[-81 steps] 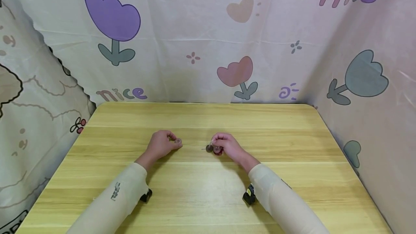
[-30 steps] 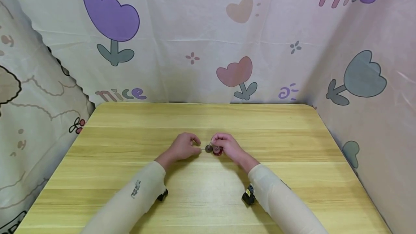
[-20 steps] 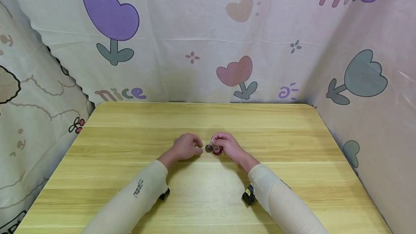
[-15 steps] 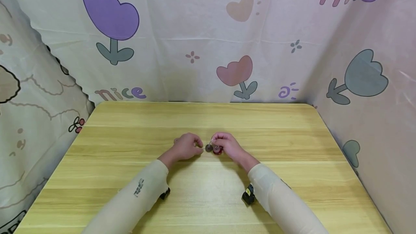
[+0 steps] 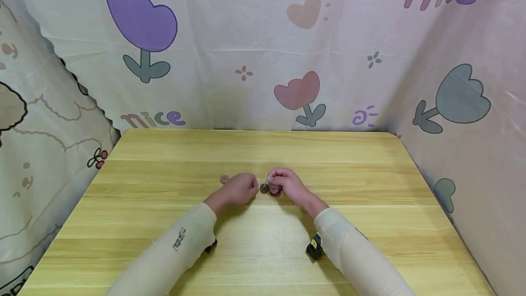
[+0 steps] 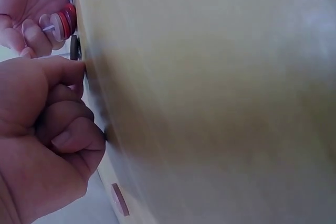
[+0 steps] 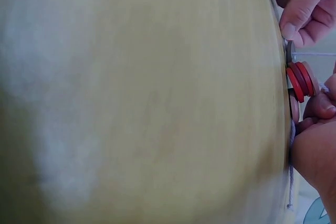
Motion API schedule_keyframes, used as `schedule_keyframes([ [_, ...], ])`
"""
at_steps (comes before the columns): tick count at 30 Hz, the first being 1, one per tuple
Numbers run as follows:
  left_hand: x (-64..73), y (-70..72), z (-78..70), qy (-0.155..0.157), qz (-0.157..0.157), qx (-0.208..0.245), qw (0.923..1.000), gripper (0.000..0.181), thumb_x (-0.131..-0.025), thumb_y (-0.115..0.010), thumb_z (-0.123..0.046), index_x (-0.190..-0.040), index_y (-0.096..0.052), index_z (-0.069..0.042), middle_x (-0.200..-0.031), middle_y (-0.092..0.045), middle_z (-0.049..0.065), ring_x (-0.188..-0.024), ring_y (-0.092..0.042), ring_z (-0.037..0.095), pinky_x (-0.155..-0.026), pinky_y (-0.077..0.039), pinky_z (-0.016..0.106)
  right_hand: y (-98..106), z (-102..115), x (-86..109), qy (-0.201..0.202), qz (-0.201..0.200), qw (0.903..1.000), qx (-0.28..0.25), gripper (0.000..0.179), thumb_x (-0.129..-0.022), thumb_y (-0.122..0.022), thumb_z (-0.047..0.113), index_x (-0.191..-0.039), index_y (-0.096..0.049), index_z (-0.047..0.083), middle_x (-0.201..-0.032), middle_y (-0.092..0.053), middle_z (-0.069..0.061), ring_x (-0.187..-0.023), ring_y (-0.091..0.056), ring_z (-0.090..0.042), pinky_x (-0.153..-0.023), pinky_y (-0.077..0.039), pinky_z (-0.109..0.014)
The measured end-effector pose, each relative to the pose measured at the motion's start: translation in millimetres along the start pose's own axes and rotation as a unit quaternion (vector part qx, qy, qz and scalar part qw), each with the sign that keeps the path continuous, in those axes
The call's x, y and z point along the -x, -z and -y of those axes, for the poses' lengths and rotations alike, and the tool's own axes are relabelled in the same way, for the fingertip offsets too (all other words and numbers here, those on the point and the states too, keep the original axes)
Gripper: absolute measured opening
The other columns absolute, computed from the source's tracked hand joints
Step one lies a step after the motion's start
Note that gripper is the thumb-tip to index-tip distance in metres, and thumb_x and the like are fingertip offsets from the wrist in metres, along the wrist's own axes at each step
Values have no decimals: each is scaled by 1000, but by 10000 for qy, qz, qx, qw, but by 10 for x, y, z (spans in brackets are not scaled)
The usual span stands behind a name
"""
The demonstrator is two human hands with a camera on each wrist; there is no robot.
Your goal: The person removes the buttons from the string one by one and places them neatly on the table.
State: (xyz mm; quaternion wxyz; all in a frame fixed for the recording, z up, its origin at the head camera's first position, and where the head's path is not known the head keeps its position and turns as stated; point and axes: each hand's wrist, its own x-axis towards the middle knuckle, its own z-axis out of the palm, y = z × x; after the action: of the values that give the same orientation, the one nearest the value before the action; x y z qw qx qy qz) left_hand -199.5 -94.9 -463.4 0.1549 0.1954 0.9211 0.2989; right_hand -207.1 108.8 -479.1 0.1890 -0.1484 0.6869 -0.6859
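In the head view my right hand pinches a pale string, with a stack of red and pinkish buttons threaded on it. A dark button stands beside the stack; the string runs through it. My left hand, knuckles up, is just left of the dark button. Its curled fingers and thumb pinch the string's end, mostly covered by the fingertips. Behind the left hand a loose pinkish button lies flat on the table. Another pinkish button shows by the right hand in the right wrist view.
Both hands work over the middle of a wood-grain table. A tail of string trails along it past the right hand. A printed curtain hangs behind the table's back edge and at both sides.
My left hand leaves the pinkish button on the table, moves right to the dark button, and its spread fingers close and roll down onto the string's end. The right hand stays put.
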Motion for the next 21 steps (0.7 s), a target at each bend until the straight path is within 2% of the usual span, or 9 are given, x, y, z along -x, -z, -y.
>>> schedule_keyframes([
  [5,45,-16,4,118,-142,187,9997,16,-102,-50,-10,-87,-56,-12,-76,-54,0,-69,-52,15,-68,-45,33,4,33,5,-52,79,9999,-80,21,-100,-47,-3,-101,-51,-23,-74,-52,-14,-67,-47,-24,-64,-42,-33],
  [9,64,-16,12,186,-371,592,9974,13,-103,-49,-10,-91,-53,-10,-74,-51,3,-68,-50,17,-67,-44,34,-11,139,60,-67,80,9999,-61,22,-100,-47,-4,-103,-50,-25,-74,-51,-16,-68,-46,-26,-65,-42,-34],
  [14,68,-3,32,204,-889,777,9928,11,-100,-52,-9,-89,-55,-10,-74,-51,1,-71,-50,18,-80,-34,47,-59,312,151,-2,79,9999,-99,22,-99,-47,-4,-103,-48,-26,-73,-49,-17,-67,-46,-26,-64,-42,-34],
  [16,74,5,38,218,-1165,755,9901,11,-97,-55,-10,-86,-56,-12,-72,-53,-1,-70,-51,17,-81,-31,49,-70,339,166,21,61,9999,-112,21,-98,-48,-5,-102,-48,-26,-73,-50,-17,-67,-46,-25,-64,-42,-33],
  [18,80,9,44,163,-1408,862,9861,11,-94,-59,-7,-85,-57,-13,-71,-55,-2,-68,-51,16,-79,-36,47,-75,346,171,32,42,9999,-129,21,-98,-48,-5,-102,-48,-26,-73,-50,-16,-67,-47,-24,-64,-42,-33],
  [21,96,16,47,68,-1675,1123,9794,13,-89,-63,-2,-82,-59,-13,-68,-57,-2,-63,-52,14,-65,-45,35,-72,342,169,14,29,9999,-159,21,-97,-49,-6,-102,-49,-26,-73,-50,-15,-67,-47,-24,-64,-42,-33],
])
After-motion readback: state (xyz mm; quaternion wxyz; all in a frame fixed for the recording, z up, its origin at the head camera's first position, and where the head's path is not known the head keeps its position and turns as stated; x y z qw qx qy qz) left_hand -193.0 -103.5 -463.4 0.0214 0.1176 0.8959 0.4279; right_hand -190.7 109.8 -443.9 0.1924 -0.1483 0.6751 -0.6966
